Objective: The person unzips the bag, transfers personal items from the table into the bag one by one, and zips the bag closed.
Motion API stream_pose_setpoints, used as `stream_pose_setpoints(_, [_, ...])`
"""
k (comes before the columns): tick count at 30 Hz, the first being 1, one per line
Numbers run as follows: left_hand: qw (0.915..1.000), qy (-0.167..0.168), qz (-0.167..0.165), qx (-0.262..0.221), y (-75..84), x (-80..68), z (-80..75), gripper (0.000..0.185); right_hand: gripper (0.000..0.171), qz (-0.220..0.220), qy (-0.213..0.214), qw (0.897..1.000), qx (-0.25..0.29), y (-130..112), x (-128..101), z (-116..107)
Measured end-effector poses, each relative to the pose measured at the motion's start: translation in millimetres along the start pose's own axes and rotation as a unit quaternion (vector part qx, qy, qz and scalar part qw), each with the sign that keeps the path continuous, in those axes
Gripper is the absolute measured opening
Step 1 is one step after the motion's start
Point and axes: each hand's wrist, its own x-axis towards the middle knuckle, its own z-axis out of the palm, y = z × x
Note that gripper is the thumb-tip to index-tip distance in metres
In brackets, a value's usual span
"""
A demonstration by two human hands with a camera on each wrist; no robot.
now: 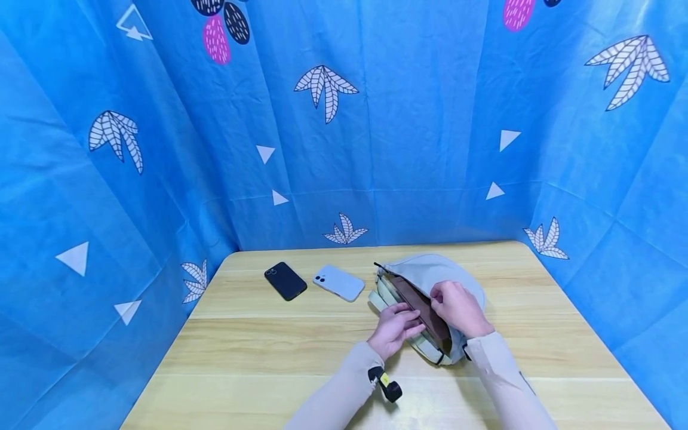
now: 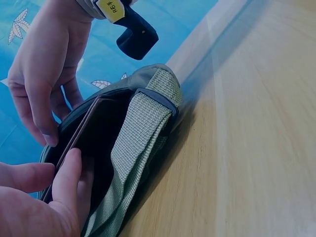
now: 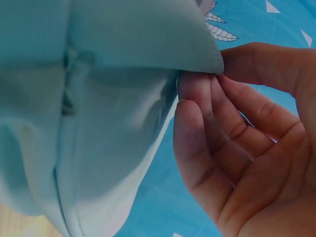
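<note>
A pale grey-green waist bag (image 1: pixel 430 270) lies on the wooden table (image 1: pixel 258 352) with its zip opening spread, showing a brown inside (image 1: pixel 424 306). My left hand (image 1: pixel 400 322) holds the near rim of the opening; in the left wrist view its thumb (image 2: pixel 69 177) lies against the brown inside (image 2: pixel 98 131) beside the woven strap (image 2: pixel 143 128). My right hand (image 1: pixel 455 307) lifts the upper flap. The right wrist view shows the right hand's fingertips (image 3: pixel 197 81) pinching the edge of the bag's fabric (image 3: pixel 98 98). What is inside the bag is hidden.
A black phone (image 1: pixel 285 280) and a light blue phone (image 1: pixel 338 282) lie face down to the left of the bag. Blue patterned cloth (image 1: pixel 344 149) walls the table at the back and on both sides. A small black camera (image 1: pixel 388 385) is strapped to my left wrist.
</note>
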Motion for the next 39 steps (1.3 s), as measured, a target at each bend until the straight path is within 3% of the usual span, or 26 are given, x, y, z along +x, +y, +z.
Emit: stream_pose_setpoints(39, [0.9999,0.007,0.001,-0.008,-4.4,24.2,23.5,0.031,0.010,-0.006,-0.003,1.000,0.000,-3.0,-1.6,2.7])
